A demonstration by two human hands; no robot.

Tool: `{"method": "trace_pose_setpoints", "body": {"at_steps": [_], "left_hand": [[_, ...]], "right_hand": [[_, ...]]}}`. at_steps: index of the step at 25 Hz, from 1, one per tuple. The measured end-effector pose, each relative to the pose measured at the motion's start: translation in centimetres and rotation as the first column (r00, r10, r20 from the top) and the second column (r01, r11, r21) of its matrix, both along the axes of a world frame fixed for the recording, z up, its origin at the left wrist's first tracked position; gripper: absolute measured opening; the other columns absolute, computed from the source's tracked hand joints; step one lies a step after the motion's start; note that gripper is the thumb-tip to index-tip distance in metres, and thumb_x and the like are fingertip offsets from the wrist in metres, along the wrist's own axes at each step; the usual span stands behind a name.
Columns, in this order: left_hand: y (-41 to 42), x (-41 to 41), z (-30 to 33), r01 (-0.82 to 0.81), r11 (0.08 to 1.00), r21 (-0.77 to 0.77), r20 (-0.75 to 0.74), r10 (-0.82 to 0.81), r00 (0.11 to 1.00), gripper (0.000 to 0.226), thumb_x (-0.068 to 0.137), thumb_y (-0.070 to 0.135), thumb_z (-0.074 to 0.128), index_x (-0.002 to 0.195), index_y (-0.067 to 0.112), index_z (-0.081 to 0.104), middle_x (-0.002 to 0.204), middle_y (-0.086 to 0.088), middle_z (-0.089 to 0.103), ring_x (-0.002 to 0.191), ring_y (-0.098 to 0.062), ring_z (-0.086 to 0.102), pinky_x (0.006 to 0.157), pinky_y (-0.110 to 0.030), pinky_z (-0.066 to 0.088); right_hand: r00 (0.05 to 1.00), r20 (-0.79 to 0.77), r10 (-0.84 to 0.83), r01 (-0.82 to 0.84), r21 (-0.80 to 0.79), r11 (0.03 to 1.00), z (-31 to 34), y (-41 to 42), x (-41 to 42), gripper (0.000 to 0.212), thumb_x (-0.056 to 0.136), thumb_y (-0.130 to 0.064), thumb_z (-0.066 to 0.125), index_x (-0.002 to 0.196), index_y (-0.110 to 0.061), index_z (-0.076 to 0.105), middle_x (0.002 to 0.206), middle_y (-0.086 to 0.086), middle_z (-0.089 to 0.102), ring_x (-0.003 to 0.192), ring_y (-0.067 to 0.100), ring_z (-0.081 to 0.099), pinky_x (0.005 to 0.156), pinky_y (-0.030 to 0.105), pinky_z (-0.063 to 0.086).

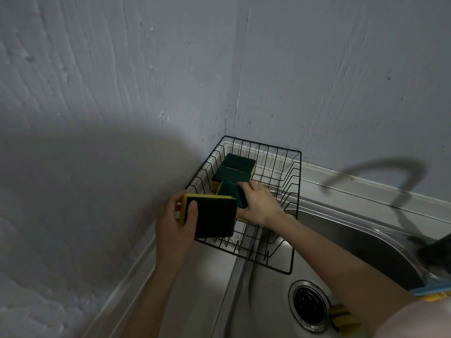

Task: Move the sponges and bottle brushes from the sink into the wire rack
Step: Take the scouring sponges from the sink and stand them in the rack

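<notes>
Well, nearest me, on the sink [263,296] floor beside the drain [308,302], a yellow sponge [341,317] still waits, partly hidden under my right forearm. Just past it stands the wire rack [290,240], my landmark, set over the sink's far left corner. At the rack's near left rim my left hand [174,223] grips a sponge [211,215] with fingers curled round its yellow edge and thumb pressed on the green face, broad side tilted toward me. Inside the rack, just beyond it, my right hand [257,203] clutches another sponge [231,193] from above, standing it on edge. Both hands are already over the rack, the right one deeper in. Farther back two sponges [234,169] lie flat against the rack's far left side. I can't make out any bottle brushes.
</notes>
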State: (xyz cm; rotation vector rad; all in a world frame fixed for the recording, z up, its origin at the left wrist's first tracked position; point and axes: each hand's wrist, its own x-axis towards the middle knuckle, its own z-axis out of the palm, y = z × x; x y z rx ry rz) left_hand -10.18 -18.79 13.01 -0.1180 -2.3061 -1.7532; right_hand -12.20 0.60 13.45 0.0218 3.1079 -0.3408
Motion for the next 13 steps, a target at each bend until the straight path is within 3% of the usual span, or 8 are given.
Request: {"method": "trace_pose_setpoints", "body": {"at_steps": [3, 8, 13], "left_hand": [[-0.2, 0.1, -0.1, 0.007, 1.0, 0.029, 0.035, -0.008, 0.999, 0.026, 0.087, 0.022, 0.051, 0.113, 0.017, 0.053, 0.106, 0.0, 0.054, 0.096, -0.016, 0.052, 0.061, -0.013, 0.04], [-0.3, -0.3, -0.2, -0.003, 0.999, 0.054, 0.045, 0.0, 0.999, 0.024, 0.087, 0.021, 0.051, 0.111, 0.019, 0.054, 0.105, -0.001, 0.055, 0.096, -0.015, 0.052, 0.054, -0.002, 0.043], [-0.3, -0.8, -0.6, 0.005, 0.998, 0.064, 0.062, -0.009, 0.998, 0.025, 0.088, 0.023, 0.05, 0.112, 0.019, 0.054, 0.105, 0.001, 0.056, 0.097, -0.014, 0.053, 0.057, -0.007, 0.043]], "right_hand": [[0.999, -0.001, 0.045, -0.045, 0.055, 0.998, -0.1, -1.0, -0.9, 0.067, 0.082, -0.04, 0.055, 0.138, -0.012, 0.03, 0.131, 0.014, 0.045, 0.119, 0.031, 0.041, 0.101, 0.039, 0.034], [0.998, 0.029, 0.054, -0.056, 0.082, 0.995, -0.5, -2.0, -2.5, 0.058, 0.085, -0.027, 0.054, 0.136, -0.01, 0.033, 0.128, 0.015, 0.044, 0.114, 0.03, 0.04, 0.095, 0.037, 0.039], [0.998, 0.011, 0.066, -0.066, 0.104, 0.992, -1.2, -2.3, -3.9, 0.05, 0.084, -0.018, 0.057, 0.13, -0.007, 0.04, 0.126, 0.014, 0.044, 0.116, 0.028, 0.039, 0.097, 0.036, 0.039]]}}
